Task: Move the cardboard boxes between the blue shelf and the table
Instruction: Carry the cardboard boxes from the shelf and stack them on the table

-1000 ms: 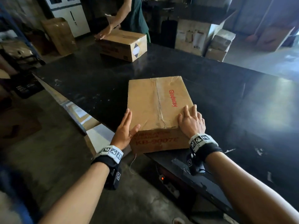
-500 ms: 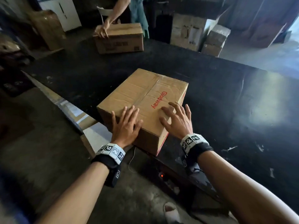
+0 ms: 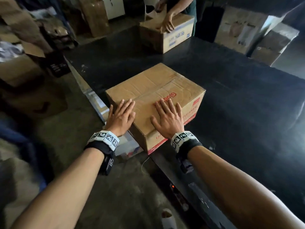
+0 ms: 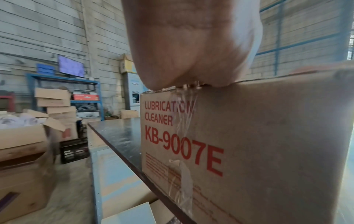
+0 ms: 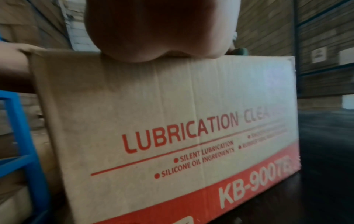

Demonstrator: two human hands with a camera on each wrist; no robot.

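A brown cardboard box [image 3: 153, 86] with red "Glodway" print stands on the black table [image 3: 239, 100], one corner at the near edge. My left hand [image 3: 121, 115] lies flat on its top near the left corner, fingers straight. My right hand [image 3: 169, 118] lies flat on the top over the red lettering, fingers spread. In the left wrist view the heel of my left hand [image 4: 191, 45] rests on the box [image 4: 258, 144] marked "KB-9007E". In the right wrist view my right palm [image 5: 162, 30] sits on the box [image 5: 153, 113] edge above "LUBRICATION".
Another person's hand [image 3: 167, 22] rests on a second cardboard box [image 3: 173, 38] at the table's far end. More cardboard boxes [image 3: 19, 68] stand on the floor at left and beyond the table at right [image 3: 270, 45]. A blue shelf [image 4: 65, 81] stands by the wall.
The box has turned on the table so a corner now points at me. Both my hands moved from its near edge and side onto its top. The other person's box has turned.
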